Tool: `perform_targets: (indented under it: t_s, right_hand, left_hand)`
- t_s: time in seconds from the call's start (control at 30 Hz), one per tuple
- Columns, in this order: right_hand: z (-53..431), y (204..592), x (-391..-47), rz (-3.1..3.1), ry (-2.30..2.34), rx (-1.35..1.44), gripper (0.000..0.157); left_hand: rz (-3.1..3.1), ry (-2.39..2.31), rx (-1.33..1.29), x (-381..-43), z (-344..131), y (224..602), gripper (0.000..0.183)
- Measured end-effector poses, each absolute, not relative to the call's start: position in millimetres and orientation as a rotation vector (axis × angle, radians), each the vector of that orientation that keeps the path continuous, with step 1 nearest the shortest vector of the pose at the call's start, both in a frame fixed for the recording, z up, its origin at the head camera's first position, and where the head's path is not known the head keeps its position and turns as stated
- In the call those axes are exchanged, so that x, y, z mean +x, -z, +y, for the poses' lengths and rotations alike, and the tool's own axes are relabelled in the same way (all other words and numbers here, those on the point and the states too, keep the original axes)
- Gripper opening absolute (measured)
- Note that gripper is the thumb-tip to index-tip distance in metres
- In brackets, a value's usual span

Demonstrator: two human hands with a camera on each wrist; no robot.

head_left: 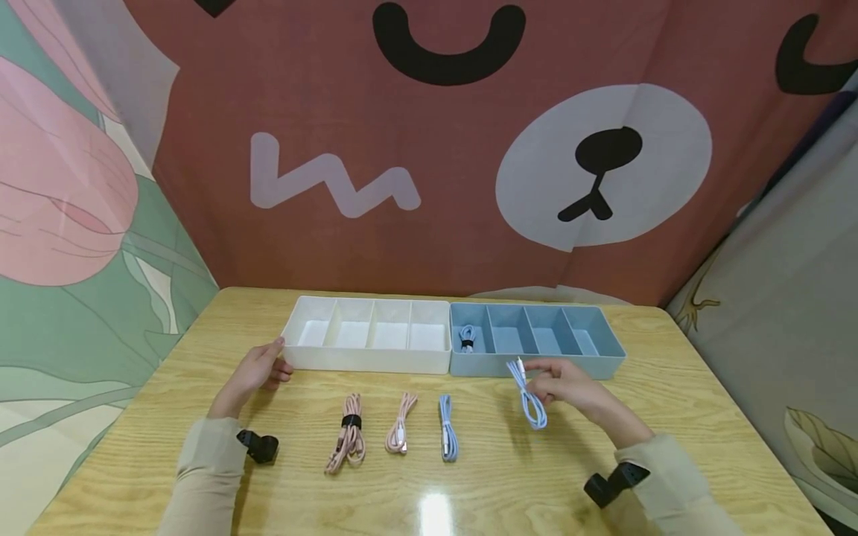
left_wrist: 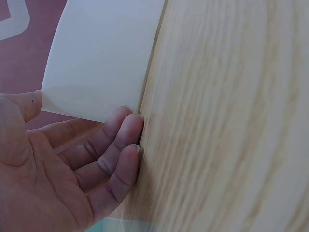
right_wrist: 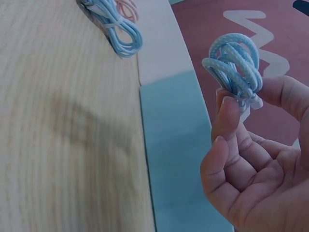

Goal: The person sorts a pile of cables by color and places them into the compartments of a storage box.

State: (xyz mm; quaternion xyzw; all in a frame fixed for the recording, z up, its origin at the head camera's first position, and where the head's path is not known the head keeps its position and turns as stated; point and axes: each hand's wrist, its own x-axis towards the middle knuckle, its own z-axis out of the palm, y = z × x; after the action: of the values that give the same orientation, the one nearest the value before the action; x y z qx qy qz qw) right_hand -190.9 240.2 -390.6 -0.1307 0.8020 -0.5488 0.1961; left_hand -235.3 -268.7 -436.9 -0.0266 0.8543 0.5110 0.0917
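My right hand (head_left: 563,383) pinches a coiled light-blue cable (head_left: 528,398) between thumb and fingers, raised in front of the blue divided box (head_left: 536,365). In the right wrist view the cable's loops (right_wrist: 234,63) stand above the fingertips. My left hand (head_left: 258,372) is at the left end of the white divided box (head_left: 369,361). In the left wrist view its thumb touches the box's upper corner, and relaxed fingers lie by the lower corner. On the table are a second blue cable (head_left: 448,428), a small pink cable (head_left: 401,424) and a larger pink cable (head_left: 348,435) with a black strap.
Both boxes stand end to end near the back of the wooden table (head_left: 281,499). Another blue cable (head_left: 467,339) with a black strap lies in the blue box's leftmost compartment. A printed cloth (head_left: 456,246) hangs behind the table.
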Motion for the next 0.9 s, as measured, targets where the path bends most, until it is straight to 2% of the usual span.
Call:
perform_targets:
  t_s: [0.9]
  right_hand:
    - [244,373,-218,2.278,1.583,-0.256,0.058]
  left_hand:
    - [2.548,-1.49,-0.101,-235,-268,437,0.066]
